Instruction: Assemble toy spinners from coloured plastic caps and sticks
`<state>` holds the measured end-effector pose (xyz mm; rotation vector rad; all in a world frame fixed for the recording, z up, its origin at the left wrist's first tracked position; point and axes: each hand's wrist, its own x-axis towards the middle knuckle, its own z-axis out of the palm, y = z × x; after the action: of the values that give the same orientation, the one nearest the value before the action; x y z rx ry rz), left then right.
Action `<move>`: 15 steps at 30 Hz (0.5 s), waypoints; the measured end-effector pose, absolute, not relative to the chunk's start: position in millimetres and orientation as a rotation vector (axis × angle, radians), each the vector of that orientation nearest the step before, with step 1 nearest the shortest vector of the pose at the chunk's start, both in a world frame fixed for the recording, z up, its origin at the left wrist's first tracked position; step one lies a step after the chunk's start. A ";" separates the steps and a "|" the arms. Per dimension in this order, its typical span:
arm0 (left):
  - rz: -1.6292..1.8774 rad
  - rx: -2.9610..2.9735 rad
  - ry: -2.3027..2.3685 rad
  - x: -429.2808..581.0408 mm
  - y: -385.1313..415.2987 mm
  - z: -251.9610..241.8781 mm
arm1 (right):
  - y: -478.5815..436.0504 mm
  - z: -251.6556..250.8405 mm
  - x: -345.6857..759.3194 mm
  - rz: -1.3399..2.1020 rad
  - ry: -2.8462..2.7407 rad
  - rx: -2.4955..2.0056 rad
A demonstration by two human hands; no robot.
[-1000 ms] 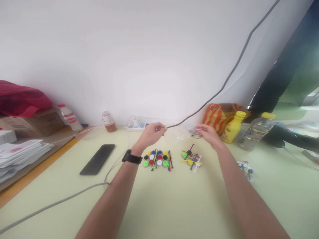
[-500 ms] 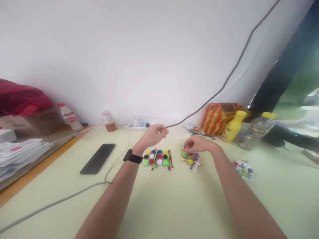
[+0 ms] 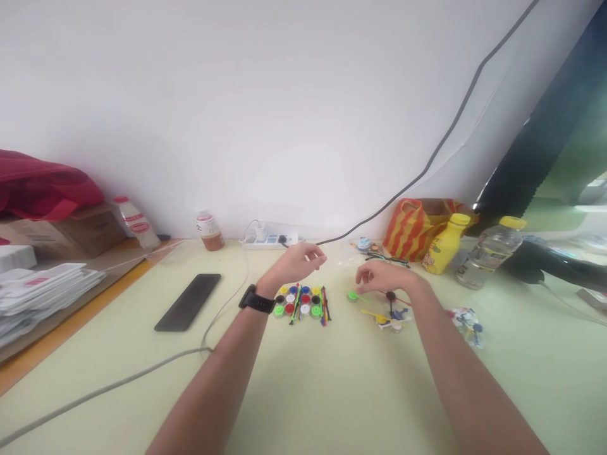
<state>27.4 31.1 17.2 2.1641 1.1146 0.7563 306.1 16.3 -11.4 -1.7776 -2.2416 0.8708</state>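
A neat block of small coloured round pieces (image 3: 298, 302) with thin coloured sticks (image 3: 323, 304) laid across it sits on the pale table. My left hand (image 3: 298, 260), with a black watch on the wrist, hovers just behind it, its fingers curled in a pinch on something too small to make out. My right hand (image 3: 383, 275) hangs over a loose pile of coloured pieces and sticks (image 3: 389, 313), fingers bent downward with nothing seen in them. A single green piece (image 3: 352, 296) lies to the left of that pile.
A black phone (image 3: 188, 301) lies at the left, with a grey cable (image 3: 109, 387) in front. At the back stand a power strip (image 3: 268, 239), small bottles (image 3: 207, 230), a striped bag (image 3: 411, 225), a yellow bottle (image 3: 446, 242) and a clear bottle (image 3: 490, 250). Papers (image 3: 42, 294) are stacked far left.
My right hand came back from the far side of the table down onto the loose pile, and the pile has spread to the right with a green piece left apart. My left hand barely moved.
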 end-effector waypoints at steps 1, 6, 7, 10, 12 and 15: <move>0.758 2.167 1.108 27.7 31.5 16.1 | 16.2 -13.2 298.6 0.872 -2.261 -1.761; 0.756 2.189 1.085 27.8 32.9 12.6 | 18.3 -20.3 281.2 0.946 -2.284 -1.779; 0.748 2.195 1.085 28.3 32.8 12.2 | 18.7 -19.8 281.6 0.952 -2.262 -1.752; 0.734 2.189 1.068 32.5 31.0 9.6 | 18.3 -15.2 282.2 1.101 -2.075 -1.564; 0.738 2.158 1.017 37.9 28.5 6.1 | 16.8 -11.6 279.2 1.259 -1.903 -1.364; 0.754 2.108 0.903 48.1 24.1 -1.2 | 14.8 -9.1 271.4 1.354 -1.741 -1.171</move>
<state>48.1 24.1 -1.2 2.1077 0.9026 0.7541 271.4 14.8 -9.1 -1.1712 -1.7409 1.3541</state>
